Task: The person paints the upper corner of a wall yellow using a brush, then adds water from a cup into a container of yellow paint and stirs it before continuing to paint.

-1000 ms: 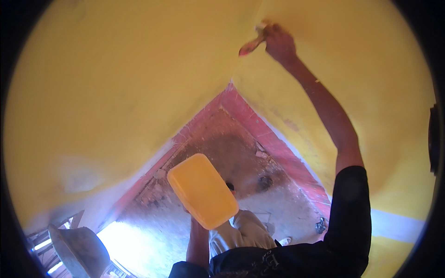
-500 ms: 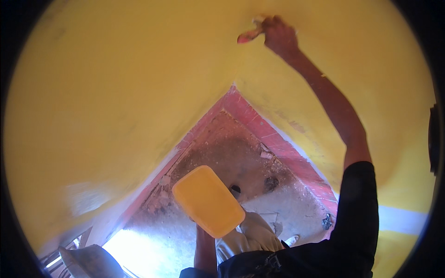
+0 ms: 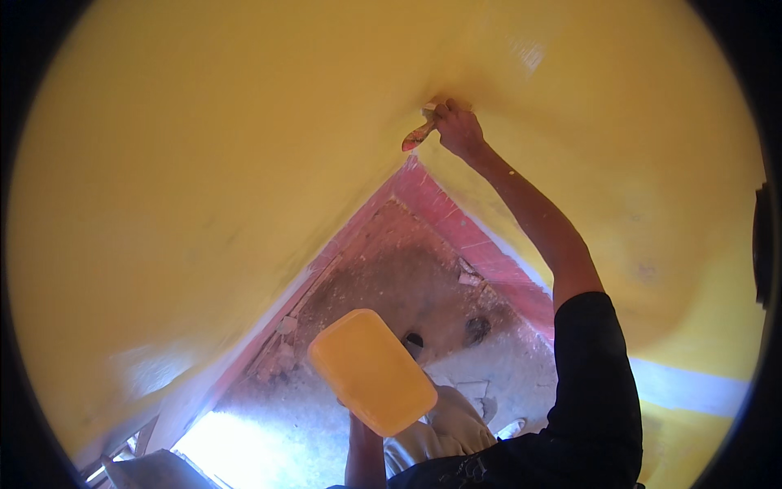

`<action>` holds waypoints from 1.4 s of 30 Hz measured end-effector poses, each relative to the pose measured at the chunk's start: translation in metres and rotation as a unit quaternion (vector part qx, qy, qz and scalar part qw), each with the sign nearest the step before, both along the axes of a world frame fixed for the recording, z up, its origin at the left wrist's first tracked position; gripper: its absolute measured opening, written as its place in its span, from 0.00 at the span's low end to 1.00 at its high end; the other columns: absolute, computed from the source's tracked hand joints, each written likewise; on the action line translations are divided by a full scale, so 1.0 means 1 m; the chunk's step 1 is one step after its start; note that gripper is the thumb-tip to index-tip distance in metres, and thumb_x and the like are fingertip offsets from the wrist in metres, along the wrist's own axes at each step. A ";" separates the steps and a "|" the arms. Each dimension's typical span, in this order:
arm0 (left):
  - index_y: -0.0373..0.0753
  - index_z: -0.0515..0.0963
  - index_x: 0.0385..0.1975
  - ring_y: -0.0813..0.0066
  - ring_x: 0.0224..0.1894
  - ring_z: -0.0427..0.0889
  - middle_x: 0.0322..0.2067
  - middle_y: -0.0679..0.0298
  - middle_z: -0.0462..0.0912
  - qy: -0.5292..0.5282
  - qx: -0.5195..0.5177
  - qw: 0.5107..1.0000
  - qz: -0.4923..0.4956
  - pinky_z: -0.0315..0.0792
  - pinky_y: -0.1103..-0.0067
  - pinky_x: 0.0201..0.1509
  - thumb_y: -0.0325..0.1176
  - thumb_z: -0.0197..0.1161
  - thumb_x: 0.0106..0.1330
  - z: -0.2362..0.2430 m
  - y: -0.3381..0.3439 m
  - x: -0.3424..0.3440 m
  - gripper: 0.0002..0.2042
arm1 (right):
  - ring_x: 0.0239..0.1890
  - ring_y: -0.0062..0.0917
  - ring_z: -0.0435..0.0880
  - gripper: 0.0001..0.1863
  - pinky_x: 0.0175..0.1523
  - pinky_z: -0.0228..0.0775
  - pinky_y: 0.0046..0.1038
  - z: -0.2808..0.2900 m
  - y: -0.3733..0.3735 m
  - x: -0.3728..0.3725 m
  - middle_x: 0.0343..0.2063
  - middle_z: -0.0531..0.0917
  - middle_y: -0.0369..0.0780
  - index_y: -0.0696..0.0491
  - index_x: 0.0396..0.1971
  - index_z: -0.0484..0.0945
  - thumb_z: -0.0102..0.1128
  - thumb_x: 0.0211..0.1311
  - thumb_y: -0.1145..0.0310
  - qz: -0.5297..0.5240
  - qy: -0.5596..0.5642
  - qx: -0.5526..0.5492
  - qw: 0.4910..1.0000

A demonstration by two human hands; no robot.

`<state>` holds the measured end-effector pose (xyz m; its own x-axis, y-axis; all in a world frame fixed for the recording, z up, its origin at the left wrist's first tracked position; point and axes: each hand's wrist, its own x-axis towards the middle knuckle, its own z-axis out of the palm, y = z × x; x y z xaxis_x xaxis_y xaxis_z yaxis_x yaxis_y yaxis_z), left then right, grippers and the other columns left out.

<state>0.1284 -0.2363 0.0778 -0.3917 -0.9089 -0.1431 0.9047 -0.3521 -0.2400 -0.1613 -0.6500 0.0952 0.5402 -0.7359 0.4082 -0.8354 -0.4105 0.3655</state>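
Note:
My right hand is closed round a paintbrush whose reddish, paint-smeared handle points down and left. Its bristle end is up against the yellow wall, close to the corner where two yellow walls meet; the bristles are mostly hidden by my fingers. Lower down, in front of my body, a yellow rectangular container with rounded corners is held tilted. My left hand supports it from beneath and is largely covered by it, though the forearm and a bit of the hand show.
A pink band runs along the foot of both walls. On the stained concrete floor lie rubble scraps and a dark lump. A greyish object stands at lower left beside a patch of bright light. A dark object is at the right edge.
My right hand has moved down the wall with the paintbrush, nearer the pink band's corner. The yellow container has shifted slightly down and right in my left hand.

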 end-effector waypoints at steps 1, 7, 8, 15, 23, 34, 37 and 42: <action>0.40 0.66 0.60 0.56 0.57 0.71 0.56 0.55 0.69 0.004 0.000 1.000 -0.002 0.63 0.53 0.60 0.47 0.57 0.65 -0.003 -0.002 -0.001 0.27 | 0.40 0.31 0.78 0.07 0.31 0.78 0.32 -0.003 0.002 -0.002 0.31 0.77 0.39 0.55 0.26 0.79 0.60 0.42 0.75 -0.023 -0.012 0.020 0.999; 0.40 0.66 0.60 0.56 0.57 0.70 0.56 0.55 0.68 0.015 0.001 1.000 0.017 0.62 0.52 0.60 0.47 0.57 0.65 0.006 -0.003 -0.003 0.27 | 0.37 0.29 0.79 0.12 0.29 0.77 0.34 0.135 -0.003 -0.002 0.30 0.79 0.34 0.50 0.33 0.79 0.58 0.44 0.75 -0.060 -0.074 -0.141 0.985; 0.40 0.66 0.60 0.56 0.57 0.70 0.56 0.55 0.68 0.017 -0.002 1.000 0.018 0.62 0.52 0.60 0.47 0.57 0.65 0.007 -0.004 -0.006 0.27 | 0.36 0.29 0.79 0.13 0.29 0.77 0.34 0.161 0.000 0.001 0.30 0.78 0.33 0.49 0.34 0.79 0.59 0.44 0.75 -0.049 -0.081 -0.167 0.981; 0.40 0.65 0.60 0.56 0.58 0.69 0.57 0.55 0.67 0.032 -0.010 0.999 0.016 0.61 0.51 0.61 0.46 0.58 0.65 0.002 -0.004 -0.015 0.27 | 0.40 0.32 0.78 0.14 0.30 0.76 0.34 0.089 0.000 -0.012 0.32 0.76 0.39 0.53 0.35 0.79 0.58 0.43 0.76 -0.014 0.036 -0.117 0.992; 0.41 0.65 0.61 0.55 0.58 0.69 0.57 0.55 0.67 0.026 0.005 1.000 0.011 0.60 0.49 0.61 0.46 0.58 0.64 -0.018 0.004 -0.012 0.27 | 0.42 0.34 0.77 0.11 0.36 0.78 0.37 -0.074 0.010 -0.003 0.34 0.76 0.39 0.55 0.31 0.78 0.58 0.43 0.75 -0.074 -0.057 0.039 0.995; 0.41 0.65 0.61 0.55 0.59 0.68 0.58 0.54 0.65 0.039 0.001 0.999 0.019 0.59 0.47 0.62 0.45 0.59 0.64 -0.013 0.008 -0.020 0.27 | 0.35 0.25 0.79 0.13 0.30 0.76 0.30 0.203 0.039 -0.027 0.30 0.78 0.30 0.46 0.34 0.81 0.61 0.44 0.72 -0.070 0.033 -0.219 0.973; 0.41 0.65 0.61 0.55 0.59 0.67 0.58 0.54 0.65 0.038 0.000 0.999 0.020 0.59 0.47 0.62 0.45 0.59 0.64 -0.015 0.012 -0.020 0.27 | 0.37 0.24 0.79 0.15 0.29 0.77 0.30 0.171 0.044 -0.038 0.30 0.79 0.30 0.46 0.36 0.80 0.60 0.44 0.73 -0.054 0.040 -0.168 0.984; 0.41 0.64 0.61 0.54 0.60 0.67 0.59 0.54 0.65 0.036 -0.002 0.999 0.017 0.58 0.46 0.63 0.44 0.59 0.64 -0.028 0.017 -0.017 0.27 | 0.41 0.31 0.77 0.13 0.36 0.77 0.33 -0.002 0.055 -0.054 0.33 0.77 0.36 0.53 0.32 0.79 0.60 0.40 0.77 -0.014 0.016 -0.068 0.997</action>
